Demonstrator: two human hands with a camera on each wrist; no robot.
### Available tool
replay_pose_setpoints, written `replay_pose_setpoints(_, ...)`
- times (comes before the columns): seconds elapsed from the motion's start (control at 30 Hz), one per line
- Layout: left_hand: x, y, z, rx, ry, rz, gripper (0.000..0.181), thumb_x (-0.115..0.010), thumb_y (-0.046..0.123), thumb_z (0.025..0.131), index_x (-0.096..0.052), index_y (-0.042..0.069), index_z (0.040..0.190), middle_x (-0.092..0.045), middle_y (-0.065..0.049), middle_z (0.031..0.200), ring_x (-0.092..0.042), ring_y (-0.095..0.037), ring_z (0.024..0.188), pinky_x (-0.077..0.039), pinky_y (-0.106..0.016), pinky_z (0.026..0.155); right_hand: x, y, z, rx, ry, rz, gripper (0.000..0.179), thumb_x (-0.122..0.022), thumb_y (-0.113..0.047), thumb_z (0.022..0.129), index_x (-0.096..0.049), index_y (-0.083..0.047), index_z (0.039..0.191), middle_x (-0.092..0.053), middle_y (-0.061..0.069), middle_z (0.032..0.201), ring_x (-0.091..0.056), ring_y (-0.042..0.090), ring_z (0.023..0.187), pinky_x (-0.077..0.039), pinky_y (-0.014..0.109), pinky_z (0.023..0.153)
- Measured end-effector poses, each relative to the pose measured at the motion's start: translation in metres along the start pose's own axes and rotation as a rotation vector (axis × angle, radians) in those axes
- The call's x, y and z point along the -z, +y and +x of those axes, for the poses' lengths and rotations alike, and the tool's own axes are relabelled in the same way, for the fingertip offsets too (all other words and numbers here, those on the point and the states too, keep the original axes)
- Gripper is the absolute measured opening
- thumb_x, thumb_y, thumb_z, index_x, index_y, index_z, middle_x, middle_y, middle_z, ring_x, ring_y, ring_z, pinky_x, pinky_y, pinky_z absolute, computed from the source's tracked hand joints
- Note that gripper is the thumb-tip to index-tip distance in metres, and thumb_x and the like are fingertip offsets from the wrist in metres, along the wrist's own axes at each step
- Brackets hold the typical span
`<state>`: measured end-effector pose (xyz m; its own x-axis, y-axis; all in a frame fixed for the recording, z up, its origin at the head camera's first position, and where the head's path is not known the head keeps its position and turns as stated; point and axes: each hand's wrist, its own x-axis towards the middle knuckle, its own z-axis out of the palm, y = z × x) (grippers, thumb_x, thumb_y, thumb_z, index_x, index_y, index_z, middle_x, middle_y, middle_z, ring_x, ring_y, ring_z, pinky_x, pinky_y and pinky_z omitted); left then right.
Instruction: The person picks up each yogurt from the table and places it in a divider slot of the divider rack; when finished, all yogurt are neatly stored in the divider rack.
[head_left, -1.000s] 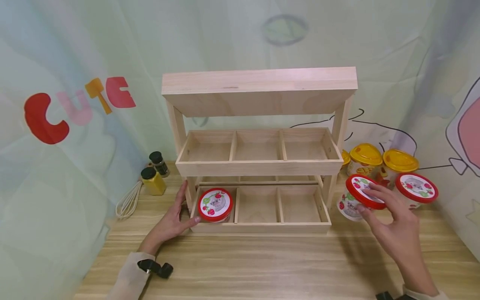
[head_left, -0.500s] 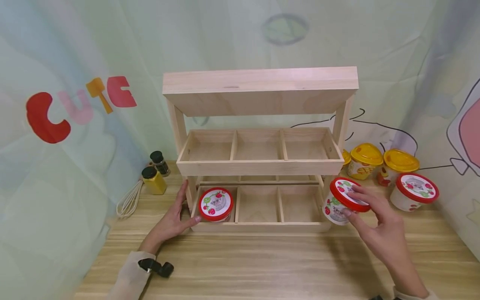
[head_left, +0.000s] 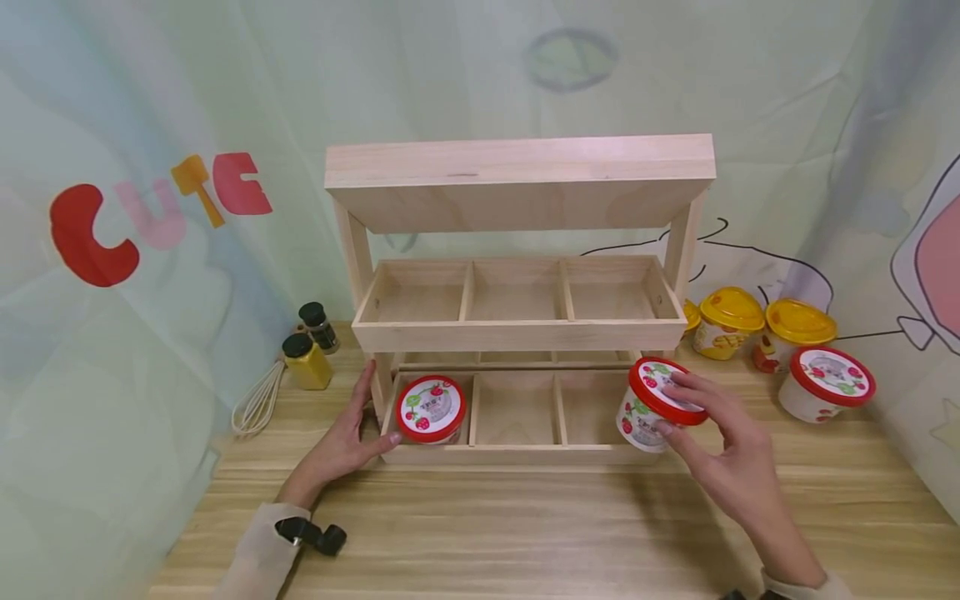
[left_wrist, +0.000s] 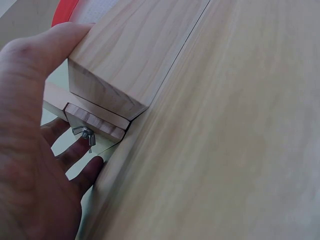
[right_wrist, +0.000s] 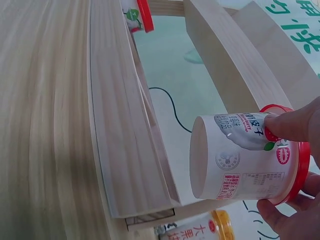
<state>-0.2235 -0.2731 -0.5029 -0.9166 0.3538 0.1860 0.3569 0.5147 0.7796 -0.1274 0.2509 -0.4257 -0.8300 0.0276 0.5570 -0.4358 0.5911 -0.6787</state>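
Observation:
My right hand (head_left: 731, 454) holds a white paper cup (head_left: 637, 421) with a red lid, thumb on its near side and fingers over the lid. In the head view the cup overlaps the right compartment of the lower tray; the right wrist view shows its bottom (right_wrist: 199, 157) raised off the wood. A similar red-lidded cup (head_left: 431, 408) sits in the tray's left compartment. Spread fingers of my left hand (head_left: 341, 446) rest along the left end of the wooden rack (head_left: 517, 335), the thumb on the lower tray's front corner. A wing nut (left_wrist: 86, 134) shows beside those fingers.
Another red-lidded cup (head_left: 825, 387) stands at the right, before several yellow-lidded cups (head_left: 727, 321). Left of the rack are a yellow jar (head_left: 307, 365), a dark-capped bottle (head_left: 319, 329) and a coiled white cord (head_left: 257, 404). A printed curtain (head_left: 480, 75) hangs behind.
My right hand has carried the red-lidded cup leftward, from beside the other cup at the right to the lower tray's right end. The left hand has stayed in place.

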Motion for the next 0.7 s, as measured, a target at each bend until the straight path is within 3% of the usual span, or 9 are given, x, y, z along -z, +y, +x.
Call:
replay_pose_setpoints(0.4, 0.000, 0.001, 0.001, 0.009, -0.004, 0.009, 0.127, -0.084, 0.024, 0.089, 0.012, 0.039, 0.172, -0.015, -0.027, 0.179, -0.027, -0.062, 0.157, -0.023, -0.088, 0.118, -0.013, -0.007, 0.009, 0.066, -0.033, 0.017, 0.051, -0.089, 0.003, 0.082, -0.077, -0.017, 0.127, -0.068, 0.008, 0.149, -0.054, -0.005, 0.137, -0.048, 0.002, 0.095)
replay_pose_setpoints(0.7, 0.000, 0.000, 0.001, -0.004, -0.005, -0.005, 0.127, -0.083, 0.023, 0.089, 0.012, 0.038, 0.172, -0.017, -0.027, 0.178, -0.024, -0.062, 0.158, -0.020, -0.088, 0.119, -0.025, -0.011, 0.014, 0.121, -0.033, -0.016, 0.049, -0.090, 0.001, 0.082, -0.078, -0.018, 0.126, -0.070, 0.008, 0.147, -0.053, -0.003, 0.139, -0.043, 0.003, 0.102)
